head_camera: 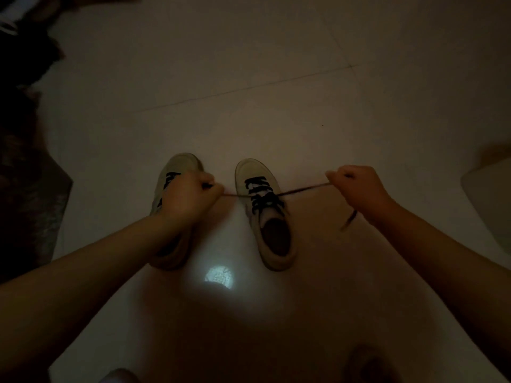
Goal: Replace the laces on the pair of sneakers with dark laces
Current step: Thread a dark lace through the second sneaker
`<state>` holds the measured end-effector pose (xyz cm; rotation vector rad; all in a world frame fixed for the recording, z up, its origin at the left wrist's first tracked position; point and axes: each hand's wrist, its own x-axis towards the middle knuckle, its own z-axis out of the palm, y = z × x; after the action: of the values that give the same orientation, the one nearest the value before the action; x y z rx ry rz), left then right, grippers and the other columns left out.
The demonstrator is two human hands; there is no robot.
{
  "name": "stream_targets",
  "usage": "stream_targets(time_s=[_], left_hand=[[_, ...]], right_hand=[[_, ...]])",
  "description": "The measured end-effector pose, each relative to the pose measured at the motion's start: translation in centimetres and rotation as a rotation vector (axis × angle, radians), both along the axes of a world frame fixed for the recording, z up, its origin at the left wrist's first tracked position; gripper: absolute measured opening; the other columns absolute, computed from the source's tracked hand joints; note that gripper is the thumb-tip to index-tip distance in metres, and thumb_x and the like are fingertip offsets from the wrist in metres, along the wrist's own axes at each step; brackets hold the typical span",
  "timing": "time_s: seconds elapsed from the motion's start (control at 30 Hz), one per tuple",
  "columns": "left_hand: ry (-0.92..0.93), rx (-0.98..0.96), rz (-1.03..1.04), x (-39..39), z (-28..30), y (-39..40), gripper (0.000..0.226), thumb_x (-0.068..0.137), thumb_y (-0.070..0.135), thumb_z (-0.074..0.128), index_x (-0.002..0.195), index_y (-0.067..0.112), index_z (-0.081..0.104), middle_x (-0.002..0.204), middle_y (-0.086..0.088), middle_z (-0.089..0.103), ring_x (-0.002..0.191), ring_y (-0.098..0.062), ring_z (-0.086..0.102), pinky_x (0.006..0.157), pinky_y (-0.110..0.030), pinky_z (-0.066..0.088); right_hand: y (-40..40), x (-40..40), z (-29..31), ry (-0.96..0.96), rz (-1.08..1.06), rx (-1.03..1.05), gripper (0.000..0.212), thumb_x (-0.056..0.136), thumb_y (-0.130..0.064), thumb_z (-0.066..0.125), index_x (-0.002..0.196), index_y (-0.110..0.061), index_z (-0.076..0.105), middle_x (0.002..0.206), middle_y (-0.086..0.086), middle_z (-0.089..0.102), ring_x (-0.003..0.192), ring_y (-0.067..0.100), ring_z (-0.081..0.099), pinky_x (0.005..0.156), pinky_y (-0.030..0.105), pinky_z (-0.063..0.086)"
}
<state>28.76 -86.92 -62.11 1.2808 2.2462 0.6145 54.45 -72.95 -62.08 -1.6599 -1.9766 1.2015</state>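
The left hand is closing into a fist around one end of the dark lace, with the lace leaving the fist at the thumb side. The right hand is gripping the other end in curled fingers, and a loose tail of lace is hanging below that wrist. Both forearms are reaching forward from the lower corners, the hands spread well apart at roughly equal height, backs of the hands facing up. The lace is running taut between the two fists and is crossing over the right sneaker at its upper eyelets. That sneaker is standing on the tiled floor, toe pointing away, with dark lacing crossing its tongue. The left sneaker is standing beside it, apart, also carrying dark lacing; the left hand and forearm are covering its middle section. Lighting is dim. A pale object is sitting at the right edge.
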Motion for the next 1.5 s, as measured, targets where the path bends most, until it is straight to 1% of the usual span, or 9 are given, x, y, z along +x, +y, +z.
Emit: stream_targets(time_s=[0.2,0.33,0.63,0.77,1.0,1.1,1.27,1.37,1.5], left_hand=[[-0.042,-0.536,-0.544,-1.4,-0.6,-1.7,0.019,0.09,0.03,0.058,0.075,0.022,0.066,0.075,0.006,0.066,0.07,0.0,0.058,0.068,-0.015,0.044],[-0.419,-0.566,-0.417,1.7,-0.4,-0.7,0.035,0.102,0.035,0.03,0.109,0.015,0.059,0.09,0.002,0.066,0.099,-0.015,0.062,0.096,-0.029,0.045],[-0.617,-0.509,-0.219,4.3,-0.8,-0.4,0.055,0.083,0.059,0.057,0.098,0.007,0.066,0.099,-0.009,0.071,0.093,-0.02,0.067,0.087,-0.028,0.051],[-0.359,-0.405,-0.314,5.8,-2.5,-2.0,0.022,0.084,0.025,0.068,0.085,0.018,0.047,0.086,0.0,0.061,0.081,-0.015,0.059,0.069,-0.027,0.048],[-0.96,-0.263,-0.105,2.8,-1.3,-3.4,0.01,0.096,0.009,0.048,0.086,0.012,0.047,0.081,-0.012,0.061,0.077,-0.016,0.063,0.074,-0.031,0.055],[-1.131,-0.248,0.088,3.0,-0.3,-2.6,0.022,0.095,0.006,0.039,0.074,0.008,0.046,0.065,-0.011,0.059,0.062,-0.018,0.061,0.061,-0.025,0.052],[-1.325,-0.605,0.225,3.4,-1.3,-1.2,0.041,0.101,0.028,0.024,0.065,0.013,0.035,0.04,0.004,0.025,0.032,-0.006,0.021,0.031,-0.014,0.023],[-1.195,-0.835,-0.076,3.0,-0.9,-1.7,0.031,0.102,0.018,0.028,0.09,0.01,0.056,0.047,0.006,0.036,0.035,0.0,0.022,0.032,-0.01,0.015],[-1.399,-0.478,-0.025,3.7,0.5,-0.6,0.018,0.092,0.027,0.047,0.097,0.017,0.062,0.058,0.008,0.039,0.039,0.0,0.024,0.036,-0.012,0.014]], right_hand=[[-1.0,2.9,-2.6,-0.348,0.405,-0.247,0.021,0.089,-0.037,0.06,0.083,-0.017,0.058,0.081,-0.002,0.056,0.075,0.013,0.055,0.07,0.027,0.041],[-2.1,-0.3,-1.8,-0.183,0.56,-0.423,0.042,0.09,-0.043,0.054,0.127,-0.023,0.05,0.114,0.001,0.061,0.102,0.016,0.06,0.085,0.027,0.048],[-2.5,-2.3,-2.8,-0.177,0.689,-0.189,0.021,0.087,-0.021,0.065,0.101,-0.006,0.061,0.105,0.006,0.051,0.1,0.018,0.052,0.092,0.036,0.044],[-2.5,-1.9,-1.5,0.004,0.521,-0.282,0.008,0.089,-0.014,0.061,0.082,-0.01,0.06,0.074,0.0,0.056,0.058,-0.001,0.053,0.058,0.017,0.044],[-1.0,1.7,0.8,0.017,0.489,-0.56,0.018,0.084,-0.037,0.061,0.078,-0.028,0.074,0.059,-0.012,0.053,0.049,0.007,0.04,0.047,0.019,0.033],[-0.5,2.4,-0.9,-0.276,0.532,-0.277,0.013,0.087,-0.028,0.064,0.084,-0.024,0.076,0.08,-0.008,0.066,0.07,0.006,0.058,0.062,0.012,0.043],[-2.1,-0.6,-3.2,-0.144,0.033,0.284,0.013,0.086,-0.026,0.066,0.086,-0.014,0.071,0.081,0.0,0.058,0.076,0.013,0.053,0.066,0.02,0.034],[-2.1,-3.0,-1.9,0.083,-0.045,0.055,0.029,0.084,-0.035,0.067,0.072,-0.009,0.068,0.073,0.005,0.064,0.066,0.012,0.055,0.064,0.022,0.041],[-2.7,-4.3,-1.1,0.09,0.214,-0.307,0.037,0.085,-0.042,0.063,0.066,-0.01,0.061,0.067,0.006,0.055,0.058,0.011,0.049,0.059,0.024,0.04]])
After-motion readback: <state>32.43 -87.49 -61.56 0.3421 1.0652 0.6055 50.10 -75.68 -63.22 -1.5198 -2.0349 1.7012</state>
